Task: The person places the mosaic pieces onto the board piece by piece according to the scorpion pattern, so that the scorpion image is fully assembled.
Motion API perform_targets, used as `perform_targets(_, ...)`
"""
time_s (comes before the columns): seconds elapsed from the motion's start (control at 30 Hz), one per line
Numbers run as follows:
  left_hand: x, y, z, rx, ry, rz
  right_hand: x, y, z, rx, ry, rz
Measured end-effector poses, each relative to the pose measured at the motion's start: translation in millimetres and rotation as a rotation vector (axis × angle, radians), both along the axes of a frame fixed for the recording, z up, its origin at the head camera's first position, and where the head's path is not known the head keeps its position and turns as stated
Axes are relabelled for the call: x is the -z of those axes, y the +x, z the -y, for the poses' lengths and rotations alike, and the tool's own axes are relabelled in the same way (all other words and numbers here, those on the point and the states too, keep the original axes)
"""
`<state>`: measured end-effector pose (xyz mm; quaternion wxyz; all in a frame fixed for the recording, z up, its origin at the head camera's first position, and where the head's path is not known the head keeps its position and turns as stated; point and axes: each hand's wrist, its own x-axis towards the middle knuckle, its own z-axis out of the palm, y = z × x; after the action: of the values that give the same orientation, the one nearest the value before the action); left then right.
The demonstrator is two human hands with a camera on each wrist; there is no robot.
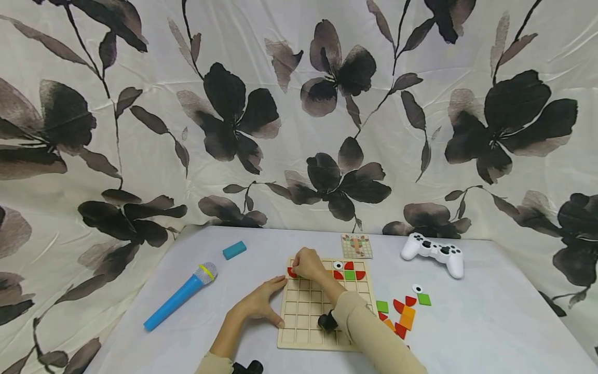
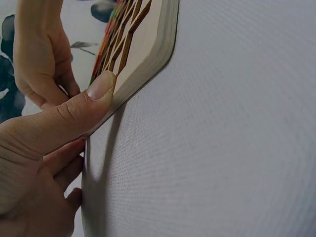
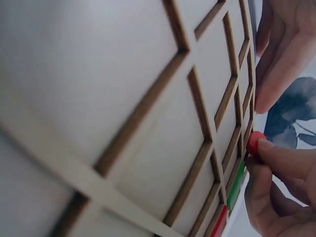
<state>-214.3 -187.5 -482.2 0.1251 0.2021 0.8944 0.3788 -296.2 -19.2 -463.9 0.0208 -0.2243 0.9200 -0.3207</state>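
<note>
Pinching a red piece [image 3: 254,142] in the right hand [image 1: 308,264], at the upper-left corner of the grid board [image 1: 299,309], lower centre of the head view. Laying the left hand [image 1: 259,300] against the board's left edge, with fingers spread, grasping nothing. Best to brace the board there, square the red piece to the cell walls before pushing, then press flat without nudging the adjacent green piece [image 3: 236,186]. Can't read direction or long axis on the red piece: mostly covered by fingertips. Probably a quarter-round, like the loose red pieces [image 1: 398,305] at lower right. As for the board: near-square in view, no clear long axis, running up the frame toward the pattern card [image 1: 357,246]. Further out: white controller [image 1: 432,254] at right, blue microphone [image 1: 181,296] at lower left.
</note>
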Motion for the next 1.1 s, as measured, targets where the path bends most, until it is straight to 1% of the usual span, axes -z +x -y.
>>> perform_targets(0.13,0.5,-0.1,0.2,-0.002,-0.001,0.004,-3.4,0.2,1.3,-0.010,0.096,-0.005)
perform_targets(0.27,0.2,0.3,0.7,-0.009,-0.003,0.007,-5.7,-0.2,1.1,-0.048,0.169,-0.017)
perform_targets(0.37,0.3,0.4,1.1,-0.012,-0.009,0.003,-6.4,-0.6,-0.1,-0.085,0.203,-0.025)
perform_targets(0.57,0.1,1.0,0.5,-0.021,-0.024,0.013,-9.0,-1.1,-3.6,-0.119,0.222,-0.001)
perform_targets(0.7,-0.6,1.4,-0.8,-0.025,-0.025,0.020,-9.4,-0.8,-4.8,-0.114,0.238,0.013)
perform_targets(0.87,-1.1,0.7,-1.4,-0.038,-0.021,0.028,-9.3,0.2,-5.2,-0.117,0.250,-0.004)
perform_targets(0.93,-1.3,0.8,-1.2,-0.036,-0.023,0.029,-9.8,0.4,-5.5,-0.120,0.255,-0.010)
perform_targets(1.1,-1.5,0.7,-1.2,-0.024,-0.021,0.023,-11.6,-0.2,-7.8,-0.111,0.253,0.012)
